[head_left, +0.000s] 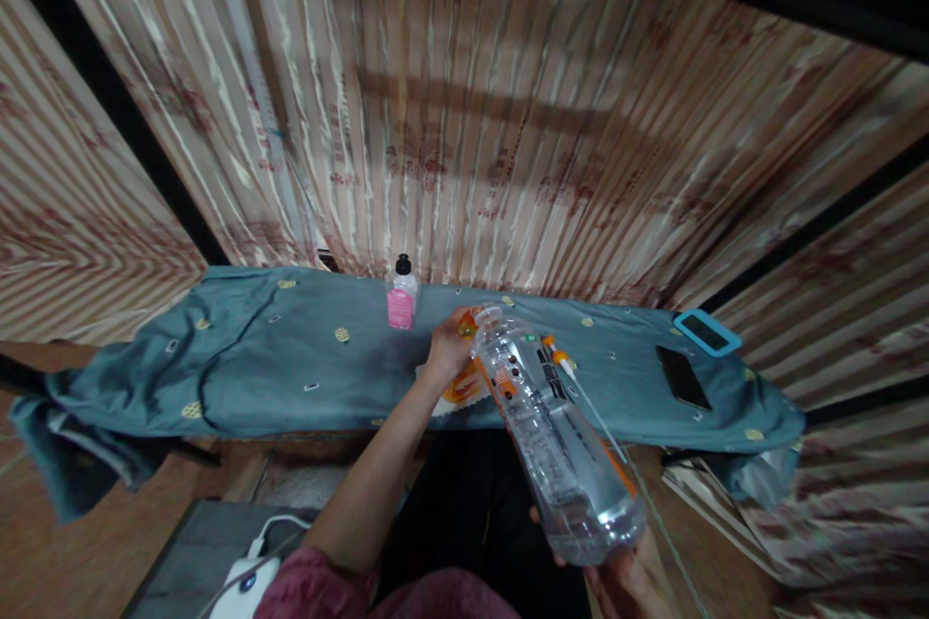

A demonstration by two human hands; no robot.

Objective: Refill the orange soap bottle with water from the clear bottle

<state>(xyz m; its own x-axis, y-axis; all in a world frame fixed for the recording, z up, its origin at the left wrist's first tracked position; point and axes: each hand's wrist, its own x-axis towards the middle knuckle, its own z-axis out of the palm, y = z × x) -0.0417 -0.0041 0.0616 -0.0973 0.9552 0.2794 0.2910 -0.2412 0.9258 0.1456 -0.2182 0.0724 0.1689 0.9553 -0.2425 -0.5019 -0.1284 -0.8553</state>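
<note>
A large clear plastic bottle (562,450) with a silver and orange label slants across my lap, its uncapped-looking neck pointing up and left. Under its base, my right hand (628,575) is closed and supports it. My left hand (451,343) is closed beside the bottle's mouth, gripping a small orange-yellow thing (468,321) whose kind I cannot make out. Partly hidden below that wrist, an orange and white packet (464,389) lies on the cloth. Just behind the bottle is an orange pump head (557,355) with a long pale tube.
A blue-green cloth (290,377) covers the narrow table. On it stand a pink-labelled bottle with a black cap (401,295), a dark phone (683,377) and a blue-framed device (707,333). A white charger (247,585) with a cable sits lower left. Striped curtains (450,116) hang behind.
</note>
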